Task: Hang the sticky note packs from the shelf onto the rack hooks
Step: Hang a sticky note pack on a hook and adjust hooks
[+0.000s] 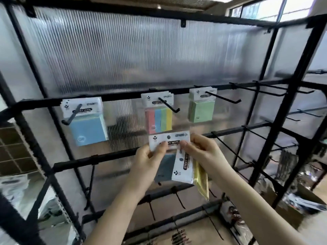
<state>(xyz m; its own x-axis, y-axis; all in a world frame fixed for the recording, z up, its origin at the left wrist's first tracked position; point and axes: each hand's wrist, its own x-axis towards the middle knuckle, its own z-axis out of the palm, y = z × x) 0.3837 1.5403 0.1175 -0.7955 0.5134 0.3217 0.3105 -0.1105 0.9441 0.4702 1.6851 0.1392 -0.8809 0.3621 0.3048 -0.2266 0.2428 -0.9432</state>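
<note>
Both hands are raised in front of the rack [113,96], just below the middle row of hooks. The left hand [150,161] pinches the white header card of a grey-blue pack [167,167] between thumb and fingers, holding it upright and facing the person, so its hang hole sits at the top, ready to be lined up with a hook. The right hand [200,152] grips a yellow pack [187,170] turned on its side, and its thumb also rests on the first pack's header; my guess is that it steadies that pack while keeping the next one in reserve.

Three hooks on the upper bar already carry stock: blue packs [86,128] on the left, striped packs [159,119] in the middle, green packs [200,110] on the right. Each hangs well back on its hook, leaving the tips free. Bare hooks [261,91] run off to the right, and the nearest one [228,147] sits just beside the right hand, a likely target.

The shelf the packs come from is not in view. Whether more packs lie behind the yellow one I cannot tell. The lower rack, the items at its foot and the goods at the far right are too blurred to name
</note>
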